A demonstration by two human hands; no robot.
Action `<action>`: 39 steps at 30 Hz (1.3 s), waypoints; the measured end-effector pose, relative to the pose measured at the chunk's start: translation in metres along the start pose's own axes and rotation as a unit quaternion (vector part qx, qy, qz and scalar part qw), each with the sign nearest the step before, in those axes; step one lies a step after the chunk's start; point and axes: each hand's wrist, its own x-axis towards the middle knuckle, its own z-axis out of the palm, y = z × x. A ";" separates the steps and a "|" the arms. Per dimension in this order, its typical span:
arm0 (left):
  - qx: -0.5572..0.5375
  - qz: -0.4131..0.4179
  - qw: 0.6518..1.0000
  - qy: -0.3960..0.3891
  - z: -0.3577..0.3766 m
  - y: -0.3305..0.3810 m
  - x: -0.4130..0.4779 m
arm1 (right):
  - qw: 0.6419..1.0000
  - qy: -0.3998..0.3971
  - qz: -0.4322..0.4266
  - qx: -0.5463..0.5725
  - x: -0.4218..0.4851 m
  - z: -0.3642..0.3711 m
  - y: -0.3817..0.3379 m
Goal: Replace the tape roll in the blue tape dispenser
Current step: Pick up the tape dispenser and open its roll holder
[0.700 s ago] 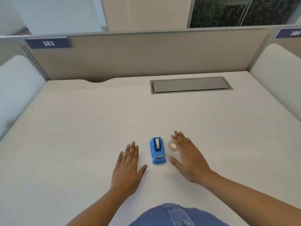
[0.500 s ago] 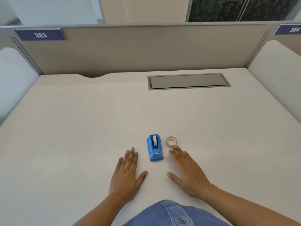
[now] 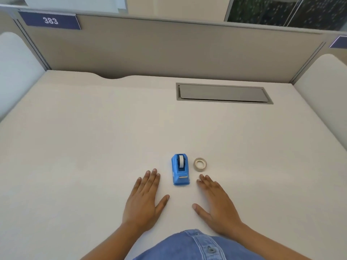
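Here the blue tape dispenser (image 3: pixel 180 169) stood on the pale desk (image 3: pixel 93 147), near the person and roughly centred between the two hands, its cutter end pointing toward the near edge. A white roll (image 3: pixel 181 161) sat upright in its cradle at the far end. Just right of the dispenser, not touching it, a loose tape roll (image 3: pixel 200 164) lay flat on the desk, pale tan with an open core. The left hand (image 3: pixel 144 201) lay palm down on the desk to the near left of the dispenser, fingers spread wide and straight, thumb angled out to the right; it held nothing and sat apart from the dispenser. The right hand (image 3: pixel 216 205) lay palm down to the near right, fingers likewise extended and empty, its fingertips (image 3: pixel 201 180) just short of the loose roll and beside the dispenser's near right corner, with a gap visible on both counts. Both forearms were bare. A blue denim shirt (image 3: pixel 195 246) with a button showed at the near edge. Farther off, a grey cable hatch (image 3: pixel 223 93) was set flush into the desk to the right of centre. A tan partition (image 3: pixel 169 51) closed the far side, carrying a dark label (image 3: pixel 50 20) reading 383 at far left.
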 end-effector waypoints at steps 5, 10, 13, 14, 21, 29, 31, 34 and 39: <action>-0.013 -0.001 1.000 0.004 -0.001 -0.001 0.000 | 0.991 0.022 0.073 0.113 0.007 -0.011 -0.007; -0.012 -0.001 1.000 0.003 -0.001 -0.001 -0.001 | 0.984 0.036 0.051 0.169 0.034 -0.035 -0.014; -0.019 -0.002 1.000 0.003 -0.001 -0.001 -0.001 | 0.981 0.048 -0.002 0.187 0.056 -0.053 -0.021; -0.020 0.000 1.000 0.002 -0.001 -0.002 -0.001 | 0.980 0.049 -0.018 0.192 0.063 -0.058 -0.023; -0.019 -0.002 1.000 -0.006 0.000 -0.001 -0.001 | 0.989 -0.034 -0.062 0.128 0.104 -0.074 -0.032; -0.043 -0.022 0.999 -0.015 -0.005 0.007 0.007 | 0.989 -0.084 -0.114 0.050 0.122 -0.080 -0.036; -0.074 -0.027 0.997 -0.019 -0.008 0.011 0.018 | 0.988 -0.084 -0.130 0.026 0.124 -0.081 -0.036; -0.141 -0.013 0.990 -0.011 -0.020 0.023 0.039 | 0.985 -0.078 -0.151 -0.003 0.125 -0.081 -0.039; -0.299 -0.026 0.953 -0.045 -0.038 0.045 0.073 | 0.983 -0.093 -0.153 -0.028 0.129 -0.083 -0.046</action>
